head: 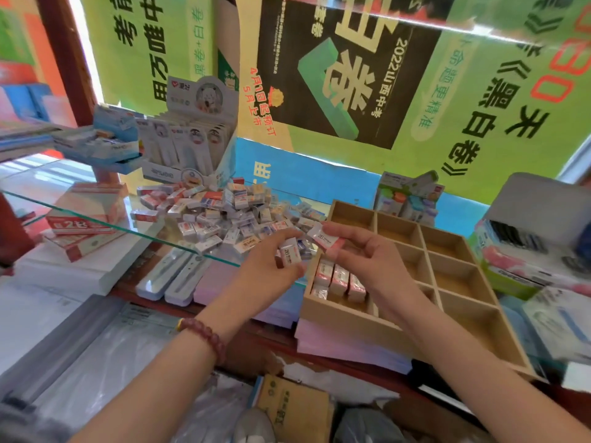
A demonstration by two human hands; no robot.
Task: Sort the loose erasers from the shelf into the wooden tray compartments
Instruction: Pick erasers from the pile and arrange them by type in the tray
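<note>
In the middle of the frame, the left hand [268,270] pinches a small white eraser printed "2B" [289,253] between its thumb and curled fingers [281,236]. Just to its right, the right hand [364,254] pinches a white-and-pink wrapped eraser [326,238] at its fingertips, and the other fingers [343,229] are loosely bent. The two held erasers are close together but apart, above the left edge of the light wooden tray with square compartments [348,313].

The tray takes up the centre right of the frame. In its lower left compartment a row of pink-and-white erasers [339,279] stands on end, packed side by side. The other compartments that can be seen show bare wood.

Behind the hands, centre left, a heap of small white, red and blue wrapped erasers [220,212] lies on the clear glass shelf [80,203]. A dark red bead bracelet [206,335] circles the left wrist. At upper left a white cardboard display box of pen packs [188,142] stands behind the heap.
</note>
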